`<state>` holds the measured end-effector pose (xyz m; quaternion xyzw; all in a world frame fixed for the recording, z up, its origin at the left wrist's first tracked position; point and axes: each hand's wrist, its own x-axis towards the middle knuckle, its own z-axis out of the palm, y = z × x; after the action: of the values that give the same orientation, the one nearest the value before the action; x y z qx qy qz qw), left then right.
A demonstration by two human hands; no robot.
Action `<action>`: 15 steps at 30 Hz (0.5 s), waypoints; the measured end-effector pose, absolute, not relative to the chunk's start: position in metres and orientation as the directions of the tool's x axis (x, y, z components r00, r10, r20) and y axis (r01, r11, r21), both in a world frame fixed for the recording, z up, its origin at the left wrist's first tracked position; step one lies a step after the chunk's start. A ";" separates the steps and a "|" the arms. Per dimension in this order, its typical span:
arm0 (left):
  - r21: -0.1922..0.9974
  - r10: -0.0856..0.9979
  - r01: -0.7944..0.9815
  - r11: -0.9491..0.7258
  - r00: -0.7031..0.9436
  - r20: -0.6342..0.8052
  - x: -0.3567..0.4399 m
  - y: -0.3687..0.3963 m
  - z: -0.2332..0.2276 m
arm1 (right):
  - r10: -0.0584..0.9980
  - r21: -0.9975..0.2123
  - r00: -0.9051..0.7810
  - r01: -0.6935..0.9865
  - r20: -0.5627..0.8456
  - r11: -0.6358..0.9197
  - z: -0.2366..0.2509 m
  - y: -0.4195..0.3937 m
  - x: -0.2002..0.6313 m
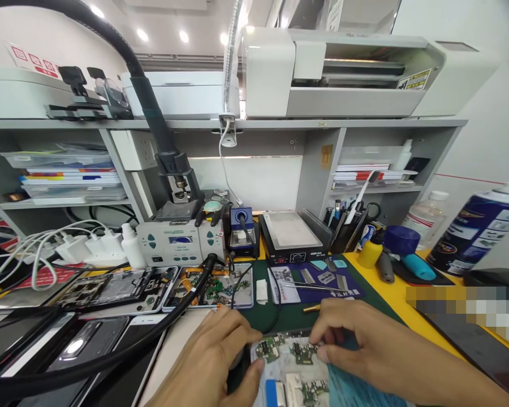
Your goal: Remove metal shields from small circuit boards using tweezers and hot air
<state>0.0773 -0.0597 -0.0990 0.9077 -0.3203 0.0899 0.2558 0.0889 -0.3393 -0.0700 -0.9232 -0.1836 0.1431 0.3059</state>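
Observation:
An opened phone [299, 376] lies at the near edge of the bench, with green circuit boards showing inside it. My left hand [214, 356] rests on its left side, thumb pressed against the frame. My right hand [365, 342] pinches a small green circuit board [303, 351] at the phone's upper part, fingertips closed on it. A dark green mat [271, 316] lies under and behind the phone. Tweezers [318, 287] rest on a purple tool mat [318, 285] just beyond my hands.
Several dismantled phones [110, 291] lie at left under a thick black hose [110, 350]. A soldering station [180, 240], a black hot plate [292, 237], a tool cup [350, 229], a yellow bottle [370, 251] and a spray can [477, 232] stand behind.

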 end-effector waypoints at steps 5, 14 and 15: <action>0.418 -0.528 -0.612 -0.672 0.791 0.309 0.077 -0.065 -0.099 | 0.437 -0.604 0.890 0.278 -0.130 -0.747 -0.066 -0.337 0.088; 0.437 -0.540 -0.615 -0.656 0.787 0.298 0.078 -0.065 -0.099 | 0.445 -0.618 0.886 0.278 -0.131 -0.736 -0.064 -0.338 0.090; 0.436 -0.538 -0.617 -0.655 0.786 0.304 0.078 -0.065 -0.099 | 0.445 -0.621 0.886 0.276 -0.132 -0.734 -0.064 -0.338 0.090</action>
<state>0.0779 -0.0652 -0.0992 0.9066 -0.3185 0.0742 0.2667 0.0901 -0.3379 -0.0637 -0.9209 -0.1957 0.1369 0.3080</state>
